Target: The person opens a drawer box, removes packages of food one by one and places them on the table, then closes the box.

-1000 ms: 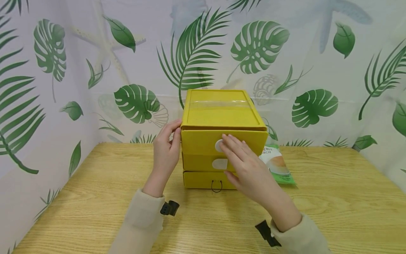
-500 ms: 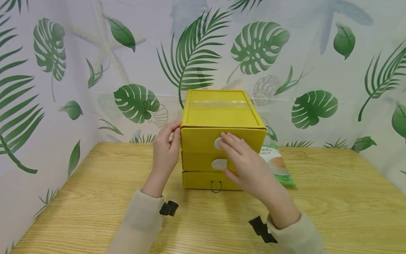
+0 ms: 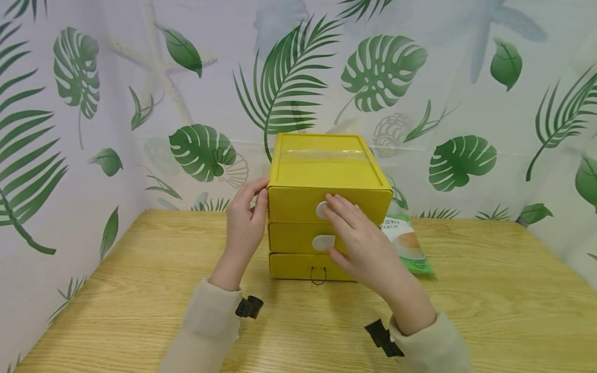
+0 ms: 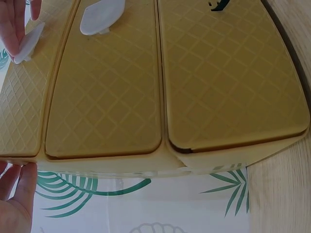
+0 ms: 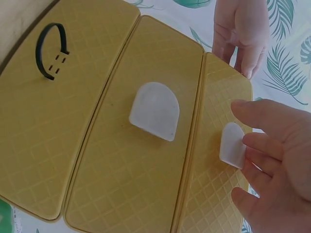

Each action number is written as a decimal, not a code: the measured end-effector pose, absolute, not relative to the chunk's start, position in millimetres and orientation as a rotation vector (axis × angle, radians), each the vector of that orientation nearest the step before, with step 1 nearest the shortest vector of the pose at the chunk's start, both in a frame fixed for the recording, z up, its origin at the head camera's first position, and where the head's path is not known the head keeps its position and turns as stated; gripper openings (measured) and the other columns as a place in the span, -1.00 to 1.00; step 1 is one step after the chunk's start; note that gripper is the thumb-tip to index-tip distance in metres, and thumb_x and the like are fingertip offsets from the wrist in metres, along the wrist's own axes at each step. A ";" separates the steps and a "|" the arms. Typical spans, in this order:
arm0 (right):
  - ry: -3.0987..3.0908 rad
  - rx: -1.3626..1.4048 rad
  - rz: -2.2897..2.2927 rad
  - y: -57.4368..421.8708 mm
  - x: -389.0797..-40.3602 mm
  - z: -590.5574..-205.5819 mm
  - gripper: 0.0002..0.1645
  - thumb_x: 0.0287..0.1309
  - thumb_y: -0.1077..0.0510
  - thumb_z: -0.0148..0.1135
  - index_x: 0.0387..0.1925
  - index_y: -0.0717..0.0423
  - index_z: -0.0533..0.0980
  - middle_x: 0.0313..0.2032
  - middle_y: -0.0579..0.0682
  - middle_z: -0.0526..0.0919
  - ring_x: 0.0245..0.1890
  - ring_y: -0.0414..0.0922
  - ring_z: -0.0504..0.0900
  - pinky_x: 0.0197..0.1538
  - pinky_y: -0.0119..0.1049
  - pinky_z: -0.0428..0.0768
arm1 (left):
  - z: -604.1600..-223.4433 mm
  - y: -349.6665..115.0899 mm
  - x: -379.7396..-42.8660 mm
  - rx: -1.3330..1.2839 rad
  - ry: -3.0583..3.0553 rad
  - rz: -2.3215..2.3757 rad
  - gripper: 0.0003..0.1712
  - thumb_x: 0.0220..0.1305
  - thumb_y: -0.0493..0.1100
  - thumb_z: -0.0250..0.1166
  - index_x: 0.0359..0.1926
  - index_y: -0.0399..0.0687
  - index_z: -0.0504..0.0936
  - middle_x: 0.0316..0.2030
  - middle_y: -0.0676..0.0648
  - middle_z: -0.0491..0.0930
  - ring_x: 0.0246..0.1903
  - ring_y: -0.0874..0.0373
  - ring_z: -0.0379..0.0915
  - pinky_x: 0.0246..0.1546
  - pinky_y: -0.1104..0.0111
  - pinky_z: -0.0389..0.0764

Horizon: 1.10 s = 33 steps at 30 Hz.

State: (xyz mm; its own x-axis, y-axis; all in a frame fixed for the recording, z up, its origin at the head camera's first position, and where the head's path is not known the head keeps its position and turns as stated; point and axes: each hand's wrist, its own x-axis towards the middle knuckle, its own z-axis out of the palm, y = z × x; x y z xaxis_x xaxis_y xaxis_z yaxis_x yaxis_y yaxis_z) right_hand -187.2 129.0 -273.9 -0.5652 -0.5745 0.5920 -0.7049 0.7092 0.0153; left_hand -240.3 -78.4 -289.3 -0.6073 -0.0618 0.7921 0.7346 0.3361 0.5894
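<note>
Drawer unit: a yellow three-drawer box [image 3: 328, 171] stands on the wooden table [image 3: 489, 290], near its back edge and in front of the leaf-printed curtain [image 3: 466, 103]; all three drawer fronts sit flush with one another
Top drawer: its front [image 3: 298, 204] carries a white half-round tab [image 5: 232, 144]; the right hand's fingers lie on the front beside this tab
Middle drawer: its front [image 3: 291, 238] has a second white tab [image 5: 154, 110], which no hand touches
Bottom drawer: its front [image 3: 289, 265] bears a black loop handle [image 3: 318, 274], also untouched
Right hand: the right hand [image 3: 361, 243] reaches over the fronts of the upper two drawers, its fingers [image 5: 262, 145] straight and slightly spread; the fingertips rest on the top drawer's front at the tab, and it grips nothing
Left hand: the left hand [image 3: 244, 220] is at the unit's left side at the height of the top drawer, fingers loosely extended, the thumb and fingertips touching the upper left corner; it presses against the side and does not close round anything
Sleeves: both forearms wear cream sleeves [image 3: 210, 321], each with a black clip at the wrist
Packet: a green and white packet [image 3: 406, 243] lies flat on the table just right of the unit, partly hidden behind the right hand
Top of unit: a strip of clear tape [image 3: 322, 154] runs across the yellow lid
</note>
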 end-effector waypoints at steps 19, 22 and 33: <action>-2.213 1.008 0.353 130.5 -185.8 -276.6 -0.23 -0.26 0.33 0.40 0.09 0.38 0.32 0.11 0.21 0.34 0.15 0.07 0.26 0.16 -0.04 0.27 | -291.2 -77.7 -241.7 -0.590 -1.856 -1.349 -0.73 0.27 -0.30 0.03 -0.05 -0.32 0.51 -0.10 -0.17 0.51 -0.15 0.06 0.43 -0.41 0.31 0.60; -2.193 1.018 0.368 129.8 -184.6 -275.7 -0.24 -0.28 0.33 0.41 0.07 0.36 0.34 0.07 0.19 0.39 0.09 0.06 0.34 0.09 -0.10 0.37 | -291.0 -77.6 -241.8 -0.587 -1.855 -1.352 -0.73 0.27 -0.30 0.03 -0.05 -0.32 0.51 -0.10 -0.17 0.51 -0.14 0.06 0.43 -0.40 0.31 0.60; -2.262 1.005 0.353 129.5 -182.6 -278.0 -0.37 -0.23 0.27 0.41 -0.01 0.32 0.43 -0.08 0.16 0.50 -0.07 0.02 0.46 -0.10 -0.19 0.53 | -291.3 -77.3 -241.1 -0.585 -1.867 -1.367 -0.72 0.27 -0.31 0.02 -0.05 -0.32 0.51 -0.09 -0.17 0.50 -0.13 0.09 0.43 -0.38 0.33 0.60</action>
